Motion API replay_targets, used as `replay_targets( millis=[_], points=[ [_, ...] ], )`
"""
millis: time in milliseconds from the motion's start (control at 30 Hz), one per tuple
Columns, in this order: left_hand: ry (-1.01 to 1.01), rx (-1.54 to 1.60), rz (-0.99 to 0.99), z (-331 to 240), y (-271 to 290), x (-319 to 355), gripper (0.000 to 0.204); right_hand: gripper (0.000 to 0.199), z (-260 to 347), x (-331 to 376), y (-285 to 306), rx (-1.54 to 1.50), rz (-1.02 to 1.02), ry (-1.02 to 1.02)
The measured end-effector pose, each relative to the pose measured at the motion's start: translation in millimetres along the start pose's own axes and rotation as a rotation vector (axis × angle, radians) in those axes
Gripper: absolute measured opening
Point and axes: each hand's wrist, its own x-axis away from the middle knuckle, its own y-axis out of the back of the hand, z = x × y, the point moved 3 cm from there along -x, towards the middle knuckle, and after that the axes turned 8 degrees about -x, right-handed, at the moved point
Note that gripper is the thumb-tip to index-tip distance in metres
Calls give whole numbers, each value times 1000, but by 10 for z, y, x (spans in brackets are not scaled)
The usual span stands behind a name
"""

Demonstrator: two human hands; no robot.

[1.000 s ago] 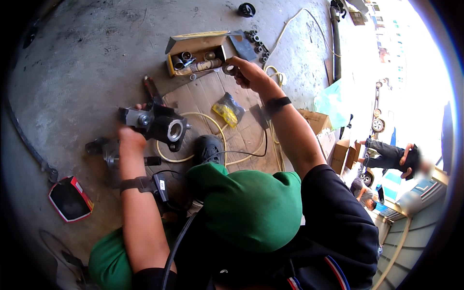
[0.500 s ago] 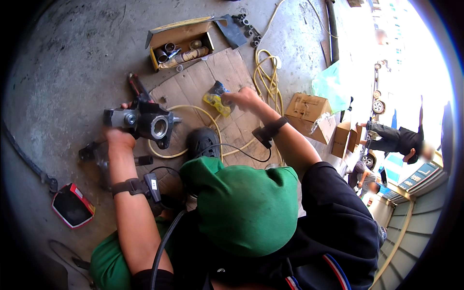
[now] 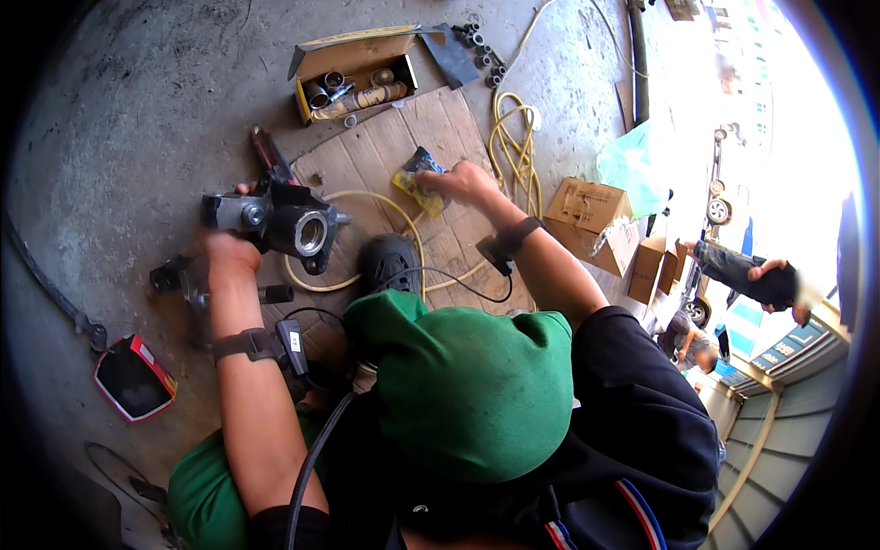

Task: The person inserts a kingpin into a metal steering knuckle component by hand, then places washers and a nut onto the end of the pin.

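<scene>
My left hand [image 3: 231,252] is wrapped round a heavy dark cast metal part [image 3: 280,213] that looks like a steering knuckle, with a round bored hole facing up. Beyond it lies a red-handled tool [image 3: 266,151], partly covered by the casting. Below the hand, another metal part [image 3: 194,280] rests on the floor, half hidden by my forearm. My right hand [image 3: 469,183] is closed on the edge of a small blue and yellow plastic packet [image 3: 414,181], over the cardboard sheet [image 3: 367,154]. My fingertips on the packet are partly hidden.
An open box [image 3: 302,103] of metal cylinders stands at the far edge of the cardboard. Small dark rings [image 3: 478,46] lie nearby. A yellow hose [image 3: 513,151] coils beside cardboard boxes [image 3: 591,206]. A red-black box [image 3: 136,378] sits left. Two people [image 3: 747,275] are in the right background.
The whole view has shifted slightly. Both hands keep their holds, and the packet has barely moved. In the background, the standing person's raised arm has come down.
</scene>
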Motion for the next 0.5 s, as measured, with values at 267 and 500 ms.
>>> replay_targets(
  millis=[267,500],
  points=[
    [10,84,-30,61,79,-97,41,36,311,290,249,-345,-25,426],
    [14,48,-163,6,-90,36,44,36,1802,812,169,-604,479,868]
  ],
)
